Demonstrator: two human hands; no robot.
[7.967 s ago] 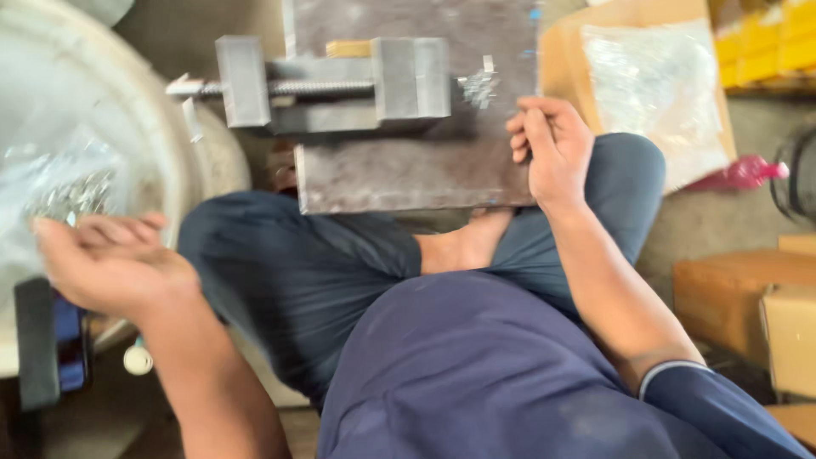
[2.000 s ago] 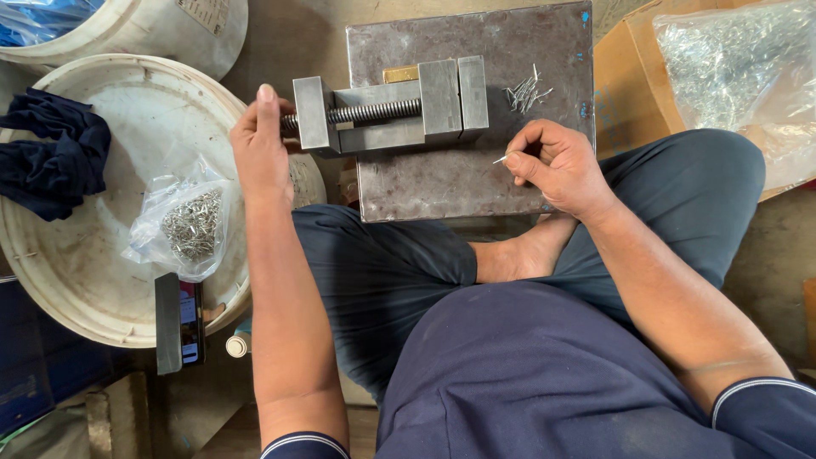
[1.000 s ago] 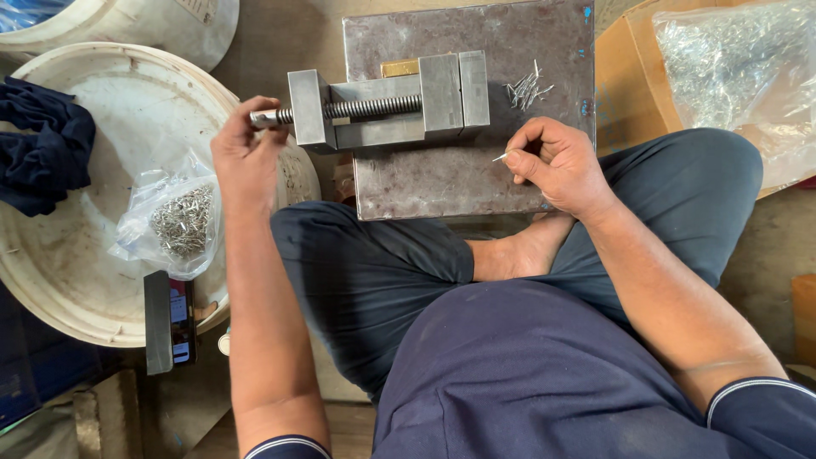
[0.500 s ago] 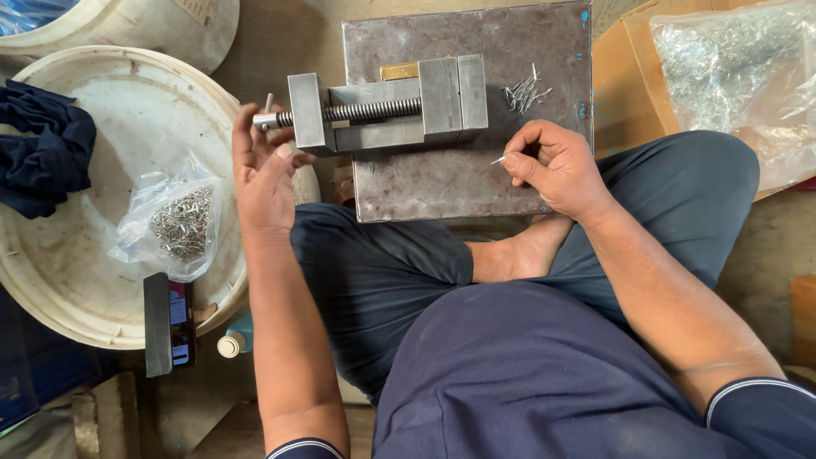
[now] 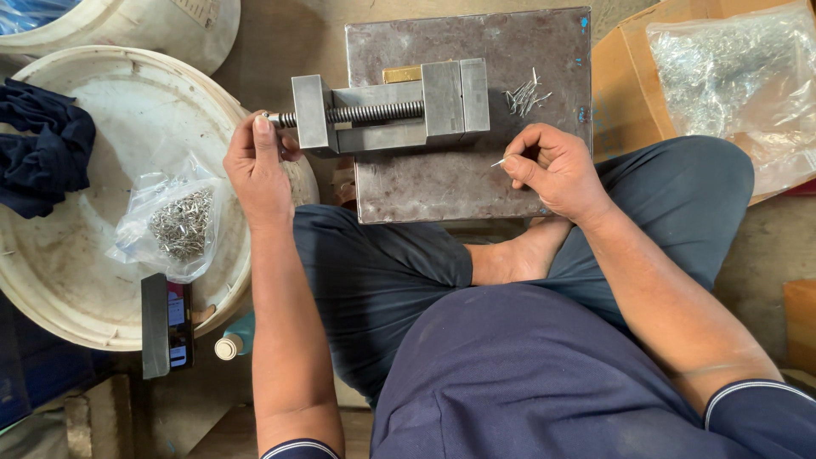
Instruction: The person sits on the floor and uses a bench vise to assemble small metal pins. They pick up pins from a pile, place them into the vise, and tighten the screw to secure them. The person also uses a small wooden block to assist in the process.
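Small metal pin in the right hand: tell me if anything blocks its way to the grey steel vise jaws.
Nothing visible does. The right hand holds the small metal pin over bare dark steel plate, just below the grey steel vise. The loose pin pile lies off to the side.

The person wears a dark blue shirt (image 5: 544,382) with short sleeves. Each sleeve (image 5: 756,408) ends in a thin white stripe. The trousers (image 5: 382,272) are dark blue too, a bit greyer than the shirt. The arms are bare below the sleeves. One bare foot (image 5: 510,259) shows between the legs.
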